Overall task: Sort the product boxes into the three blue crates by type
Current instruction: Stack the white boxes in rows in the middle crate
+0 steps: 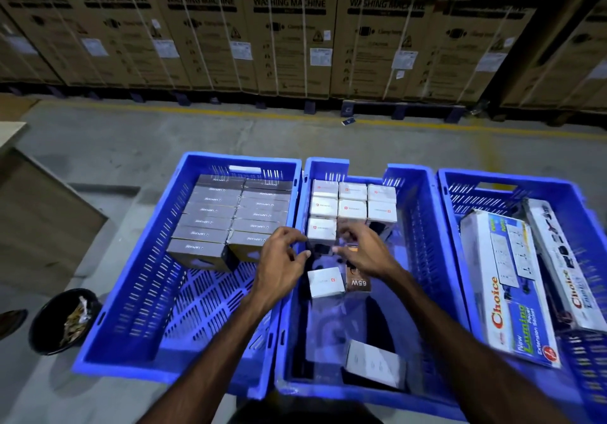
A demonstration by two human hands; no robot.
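Together, the left hand [282, 259] and right hand [364, 249] are hovering with fingers loosely curled, pinching nothing, over the slotted plastic middle crate [423, 220] of matte white cubes [353, 202]. Flat grey cartons [230, 216] are filling the left crate [138, 292]; glossy long boxes [512, 285] are lying in the right crate [542, 182].

Warehouse: stacked washing-machine cartons [289, 29] on pallets; concrete floor [131, 141]; yellow floor line [230, 113].

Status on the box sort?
Left hand, right hand open over middle crate. White boxes part-rowed, some loose. Nothing in the way.
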